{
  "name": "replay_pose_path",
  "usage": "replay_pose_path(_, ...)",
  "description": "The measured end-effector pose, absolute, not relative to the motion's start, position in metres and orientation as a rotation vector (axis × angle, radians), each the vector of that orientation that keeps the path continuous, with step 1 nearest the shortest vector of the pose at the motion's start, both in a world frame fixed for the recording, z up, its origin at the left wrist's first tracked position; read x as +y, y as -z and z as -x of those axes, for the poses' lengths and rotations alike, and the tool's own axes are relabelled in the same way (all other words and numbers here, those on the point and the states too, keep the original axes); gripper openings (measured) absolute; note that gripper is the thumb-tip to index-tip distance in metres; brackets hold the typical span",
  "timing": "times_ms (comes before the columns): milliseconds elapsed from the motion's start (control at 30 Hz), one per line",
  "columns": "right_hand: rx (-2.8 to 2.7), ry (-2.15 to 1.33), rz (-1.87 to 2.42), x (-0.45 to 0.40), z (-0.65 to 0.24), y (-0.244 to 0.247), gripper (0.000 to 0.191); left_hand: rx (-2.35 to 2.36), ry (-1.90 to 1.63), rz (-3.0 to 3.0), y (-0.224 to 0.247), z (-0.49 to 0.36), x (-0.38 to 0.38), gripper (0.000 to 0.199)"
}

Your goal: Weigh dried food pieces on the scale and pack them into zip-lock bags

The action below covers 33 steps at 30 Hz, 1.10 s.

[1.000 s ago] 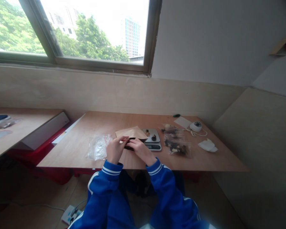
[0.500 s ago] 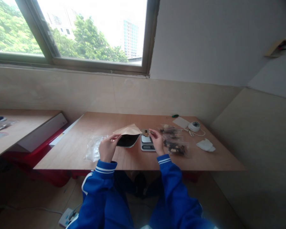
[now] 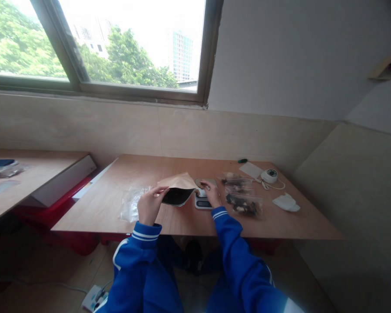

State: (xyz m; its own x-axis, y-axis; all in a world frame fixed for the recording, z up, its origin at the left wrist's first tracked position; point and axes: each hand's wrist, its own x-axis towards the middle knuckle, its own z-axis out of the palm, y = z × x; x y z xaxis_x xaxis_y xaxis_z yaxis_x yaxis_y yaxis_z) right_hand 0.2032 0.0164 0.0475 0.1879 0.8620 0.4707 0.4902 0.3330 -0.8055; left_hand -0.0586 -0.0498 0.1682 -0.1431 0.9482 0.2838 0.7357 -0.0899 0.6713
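My left hand [image 3: 150, 202] grips the left edge of a brown paper pouch [image 3: 177, 180], its mouth gaping toward me with a dark inside. Just right of the pouch, my right hand [image 3: 211, 194] hovers over a small white kitchen scale [image 3: 202, 203], fingers pinched together. What they hold, if anything, is too small to make out. A little dark brown bit shows by the pouch's right corner, below the fingertips. Beside the scale lie clear plastic bags [image 3: 247, 205] of dark and pale dried pieces.
Clear plastic packaging [image 3: 132, 204] lies left of the pouch. To the right are a crumpled white tissue [image 3: 286, 202], a white dome camera [image 3: 269, 175] with its cable, a white card [image 3: 250, 170] and a green-handled screwdriver [image 3: 243, 161]. Another table [image 3: 52, 165] stands at left.
My right hand has shifted slightly left and closer to the pouch's mouth. The left hand keeps its hold on the pouch. The whole view has moved a little.
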Motion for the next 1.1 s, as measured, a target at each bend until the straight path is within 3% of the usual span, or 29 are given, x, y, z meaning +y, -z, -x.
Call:
replay_pose_path(233,-1.543,-0.092,1.711,0.030,-0.235,-0.058,0.032,1.867,-1.070,-1.864,-0.164,0.057,-0.050,0.025)
replay_pose_path(500,-1.592,-0.088,1.838,0.034,-0.239,-0.073,0.020,1.874,-1.077,-1.847,-0.165,0.058,-0.051,0.025)
replay_pose_path(600,-1.576,-0.097,1.699,0.017,-0.222,-0.086,0.021,1.877,-1.075,-1.822,-0.165,0.058,-0.051,0.024)
replay_pose_path(767,-1.587,-0.211,1.104,-0.040,-0.169,-0.118,0.025,1.849,-1.067,-1.811,-0.164,0.054,-0.050,0.023)
replay_pose_path(867,-1.870,-0.041,0.916,-0.068,-0.141,-0.132,0.025,1.854,-1.037,-1.820,-0.162,0.051,-0.051,0.023)
replay_pose_path(967,-2.032,0.149,0.878,-0.078,-0.123,-0.137,0.024,1.847,-1.022,-1.837,-0.159,0.050,-0.052,0.023)
replay_pose_path(1100,-2.172,0.094,1.078,-0.074,-0.103,-0.133,0.024,1.860,-1.018,-1.845,-0.157,0.051,-0.054,0.022)
